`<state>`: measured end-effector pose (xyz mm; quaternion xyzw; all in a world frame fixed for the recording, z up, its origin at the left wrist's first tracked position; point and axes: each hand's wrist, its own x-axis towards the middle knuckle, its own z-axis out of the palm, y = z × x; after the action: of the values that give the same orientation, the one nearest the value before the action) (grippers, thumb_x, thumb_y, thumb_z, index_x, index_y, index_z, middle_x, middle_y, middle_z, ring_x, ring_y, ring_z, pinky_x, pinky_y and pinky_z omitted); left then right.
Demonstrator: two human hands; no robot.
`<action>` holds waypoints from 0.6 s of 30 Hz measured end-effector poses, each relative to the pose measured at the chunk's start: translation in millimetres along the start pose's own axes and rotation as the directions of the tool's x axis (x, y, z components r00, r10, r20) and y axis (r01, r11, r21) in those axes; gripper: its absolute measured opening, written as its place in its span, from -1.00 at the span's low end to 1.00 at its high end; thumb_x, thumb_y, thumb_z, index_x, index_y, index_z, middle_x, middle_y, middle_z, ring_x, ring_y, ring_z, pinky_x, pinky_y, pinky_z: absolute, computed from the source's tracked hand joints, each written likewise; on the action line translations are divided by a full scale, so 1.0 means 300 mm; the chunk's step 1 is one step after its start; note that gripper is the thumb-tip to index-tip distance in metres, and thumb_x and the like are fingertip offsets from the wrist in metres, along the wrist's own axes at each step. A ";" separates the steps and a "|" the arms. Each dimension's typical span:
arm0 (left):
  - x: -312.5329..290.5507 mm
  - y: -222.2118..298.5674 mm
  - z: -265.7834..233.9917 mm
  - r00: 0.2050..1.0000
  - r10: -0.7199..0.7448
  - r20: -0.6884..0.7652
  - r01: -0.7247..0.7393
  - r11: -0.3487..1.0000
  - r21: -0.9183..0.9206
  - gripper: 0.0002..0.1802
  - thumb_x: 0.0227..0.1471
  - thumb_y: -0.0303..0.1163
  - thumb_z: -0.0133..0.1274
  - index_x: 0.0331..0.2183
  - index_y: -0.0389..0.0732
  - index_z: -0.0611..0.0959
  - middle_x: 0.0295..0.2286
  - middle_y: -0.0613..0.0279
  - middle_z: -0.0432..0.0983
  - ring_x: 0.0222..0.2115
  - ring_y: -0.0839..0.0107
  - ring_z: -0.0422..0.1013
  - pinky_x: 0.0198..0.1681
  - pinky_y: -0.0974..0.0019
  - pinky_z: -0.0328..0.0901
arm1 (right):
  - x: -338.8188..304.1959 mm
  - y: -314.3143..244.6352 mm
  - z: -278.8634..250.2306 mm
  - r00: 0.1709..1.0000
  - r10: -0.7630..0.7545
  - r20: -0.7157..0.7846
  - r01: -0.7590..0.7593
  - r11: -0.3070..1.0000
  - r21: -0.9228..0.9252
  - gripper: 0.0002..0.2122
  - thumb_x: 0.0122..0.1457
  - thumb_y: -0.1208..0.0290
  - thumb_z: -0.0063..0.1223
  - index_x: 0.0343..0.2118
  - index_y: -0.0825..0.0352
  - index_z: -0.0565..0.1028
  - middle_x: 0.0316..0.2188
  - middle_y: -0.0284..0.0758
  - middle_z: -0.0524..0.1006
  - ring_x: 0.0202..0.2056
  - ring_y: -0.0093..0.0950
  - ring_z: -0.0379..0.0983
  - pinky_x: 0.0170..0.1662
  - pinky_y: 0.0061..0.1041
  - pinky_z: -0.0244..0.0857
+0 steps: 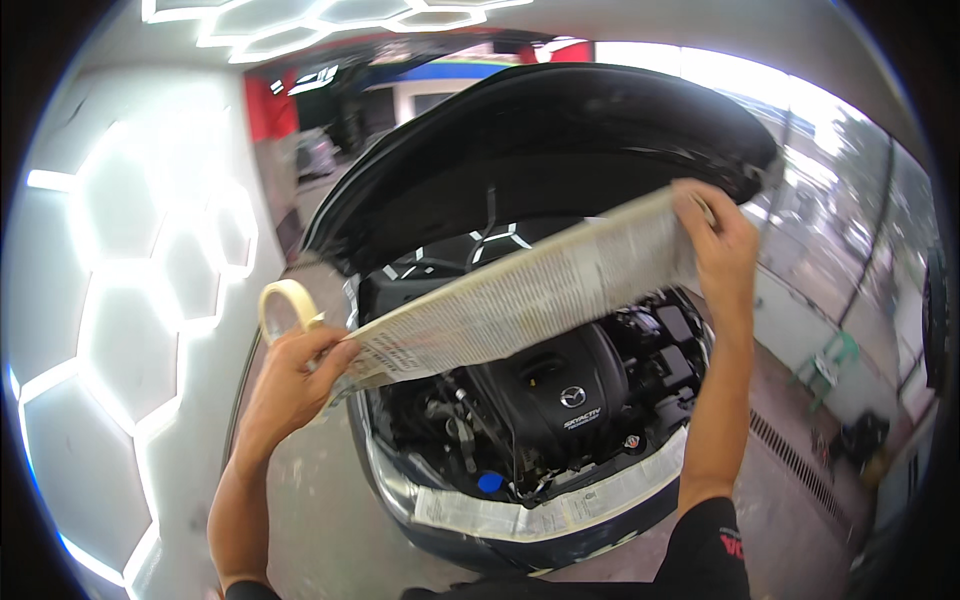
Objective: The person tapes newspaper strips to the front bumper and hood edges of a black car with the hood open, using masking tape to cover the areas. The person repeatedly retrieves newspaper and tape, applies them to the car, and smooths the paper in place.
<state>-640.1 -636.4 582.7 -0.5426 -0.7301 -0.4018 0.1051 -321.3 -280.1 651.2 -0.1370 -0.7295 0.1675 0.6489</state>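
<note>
A long folded strip of newspaper (520, 300) stretches between my two hands above a car's open engine bay, tilted up toward the right. Pale tape runs along its upper edge. My left hand (305, 372) pinches the lower left end, and a roll of cream masking tape (284, 308) stands up beside those fingers. At the upper right end my right hand (718, 228) grips the paper between thumb and fingers. Beneath the strip lies the black engine cover (550, 385). More newspaper (560, 512) is taped along the car's front edge.
The raised black hood (560, 140) arches behind the paper. A blue cap (490, 483) shows near the front of the engine bay. To the left is a white wall with hexagonal lights (130, 270). A green plastic chair (832, 365) and a floor drain grate (795, 465) are at right.
</note>
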 end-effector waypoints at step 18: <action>0.713 0.001 -0.506 0.944 0.319 0.090 -0.310 0.946 -0.097 -0.51 0.46 -0.06 0.14 -0.38 -0.28 0.67 -0.51 0.48 0.46 -0.45 0.67 0.30 -0.32 0.39 0.24 | 0.459 0.050 0.211 0.889 0.306 -0.341 -0.109 0.864 0.492 -0.74 0.37 0.29 0.38 -0.07 0.41 0.73 -0.25 -0.36 0.72 -0.23 -0.61 0.58 -0.12 -0.53 0.45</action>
<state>-765.9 -591.3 808.5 -0.6764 -0.6217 -0.3802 0.1075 -400.8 -213.4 762.4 -0.0911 -0.4977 0.3733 0.7776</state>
